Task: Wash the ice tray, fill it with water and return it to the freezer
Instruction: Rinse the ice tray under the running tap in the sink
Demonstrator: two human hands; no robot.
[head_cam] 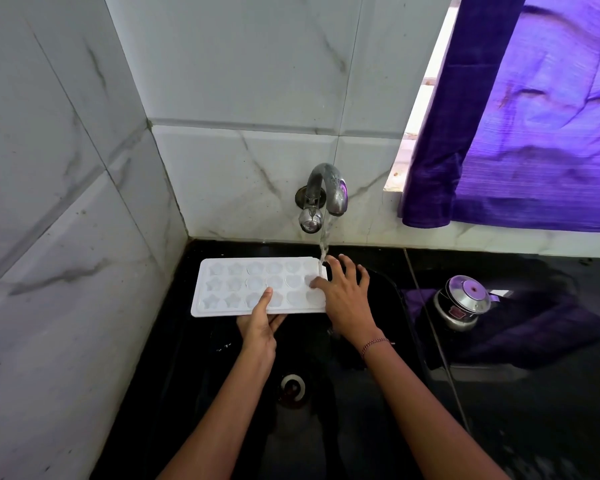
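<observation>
Nearest to the person, the drain [292, 389] lies at the bottom of the black sink [378, 427], below both wrists; just beyond it, the left hand [258, 325] holds the near long edge of the ice tray [257, 287], thumb on top and fingers [278, 319] closed underneath. The right hand [343, 299] lies open and spread over the right end of the tray, gripping nothing; its thumb touches a cell there. The tray is almost level above the sink, cells up. Water from the tap [328, 188] falls just beyond the right fingers, onto the far right corner. To wash well, I think the tray should slide right under the stream while the right fingers rub each cell. On the bench, well right of the fingers, stands a metal pot lid [463, 301]; farther, a purple curtain [520, 116] hangs; neither is in the way.
</observation>
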